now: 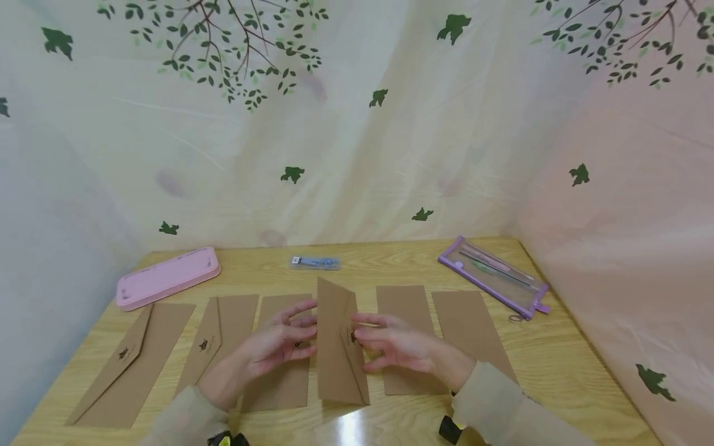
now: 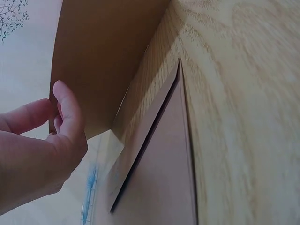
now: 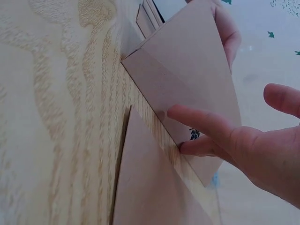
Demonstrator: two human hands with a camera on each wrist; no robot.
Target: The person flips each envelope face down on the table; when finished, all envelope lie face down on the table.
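Brown paper envelopes [image 1: 409, 319], five in all, are seen in the head view laid flat along the bench [image 1: 390, 263]. Slim pen-like items [image 1: 496, 269] are held in a clear, purple-edged pouch [image 1: 484, 287] at far right; a pink case [image 1: 167, 279] and a blue packet [image 1: 315, 263] are set behind. Mid-bench, the upright envelope [image 1: 336, 353] is touched by loosely opened fingers of the left grip [image 1: 269, 347] and right grip [image 1: 404, 347]. From the left wrist, its edge is met by bent fingers, any pinch being hard to confirm. From the right wrist, its printed side is faced by two extended fingers, another digit being held clear.
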